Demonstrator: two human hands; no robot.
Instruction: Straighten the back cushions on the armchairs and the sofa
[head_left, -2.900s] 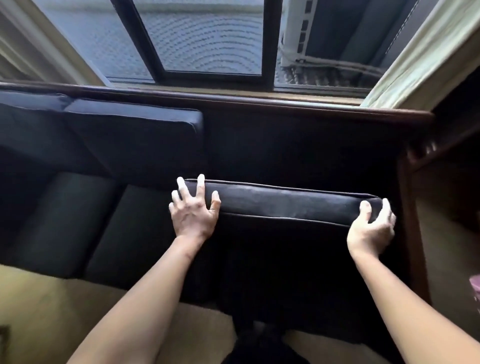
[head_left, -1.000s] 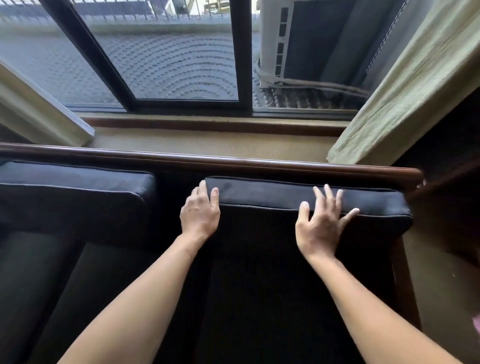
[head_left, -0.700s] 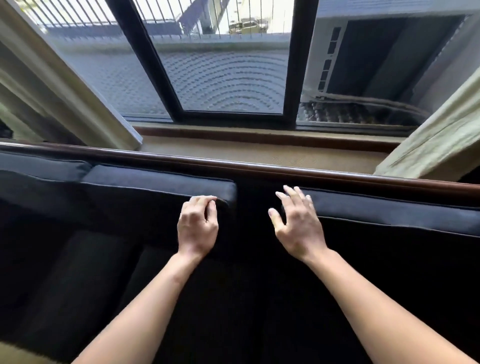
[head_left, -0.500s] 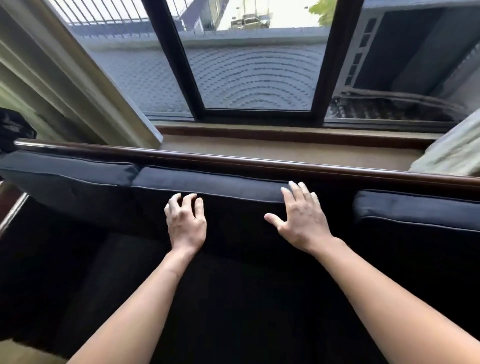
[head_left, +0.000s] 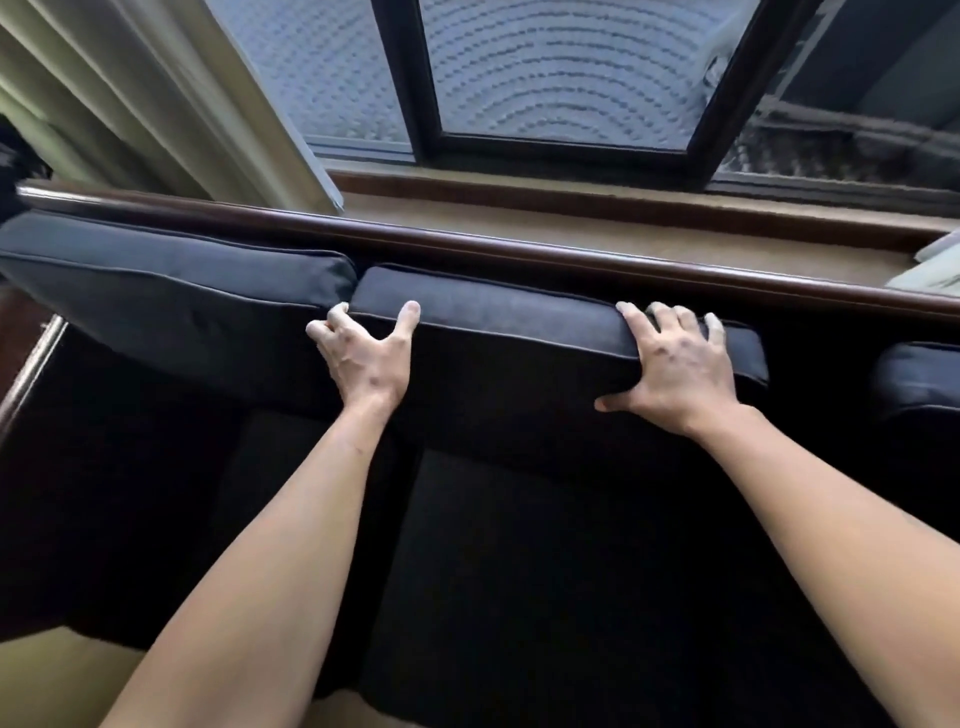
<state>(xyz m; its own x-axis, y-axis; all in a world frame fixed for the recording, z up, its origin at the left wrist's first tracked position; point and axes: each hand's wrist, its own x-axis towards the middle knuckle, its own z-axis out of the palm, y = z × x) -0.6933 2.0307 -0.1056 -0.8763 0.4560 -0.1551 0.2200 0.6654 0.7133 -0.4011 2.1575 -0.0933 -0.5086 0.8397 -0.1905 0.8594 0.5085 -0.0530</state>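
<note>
The dark sofa's middle back cushion (head_left: 511, 317) leans against the wooden back rail (head_left: 519, 249). My left hand (head_left: 366, 353) grips its top left corner, thumb on top and fingers tucked into the gap beside the left back cushion (head_left: 171, 291). My right hand (head_left: 675, 364) clasps the middle cushion's top right edge, fingers over the top and thumb on its front face. A third back cushion (head_left: 919, 379) shows at the far right, set apart by a dark gap.
The seat cushions (head_left: 519, 571) lie dark below my arms. Behind the rail runs a window sill (head_left: 571, 218) under a dark-framed window (head_left: 561, 78). A pale curtain (head_left: 171, 98) hangs at the left. Beige floor (head_left: 67, 675) shows at the bottom left.
My view and both hands have shifted left from the right back cushion to the middle one. The hands went from resting flat to gripping the middle cushion's two top corners.
</note>
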